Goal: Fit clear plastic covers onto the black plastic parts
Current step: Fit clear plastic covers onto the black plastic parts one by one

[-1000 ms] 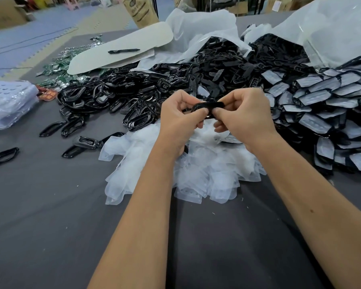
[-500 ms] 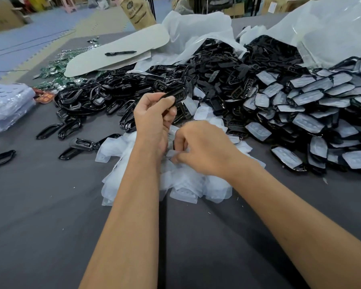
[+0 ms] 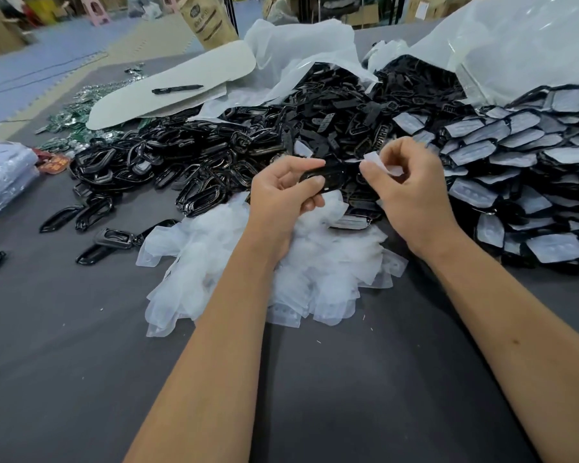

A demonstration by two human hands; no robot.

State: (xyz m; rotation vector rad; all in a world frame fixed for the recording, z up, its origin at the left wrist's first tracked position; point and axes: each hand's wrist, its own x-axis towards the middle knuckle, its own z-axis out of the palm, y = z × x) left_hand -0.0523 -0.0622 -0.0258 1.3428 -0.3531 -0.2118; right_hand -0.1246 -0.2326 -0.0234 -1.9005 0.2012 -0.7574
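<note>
bare table (image 3: 81, 362) nearside, black parts (image 3: 188, 155) heaped beyond

glossy black parts (image 3: 194, 155), clear-white covers (image 3: 315, 269), dk grey table (image 3: 64, 362), green bits (image 3: 71, 118)

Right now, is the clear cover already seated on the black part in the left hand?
No: the right hand pinches the clear cover apart from the black part gripped by the left hand.
</note>
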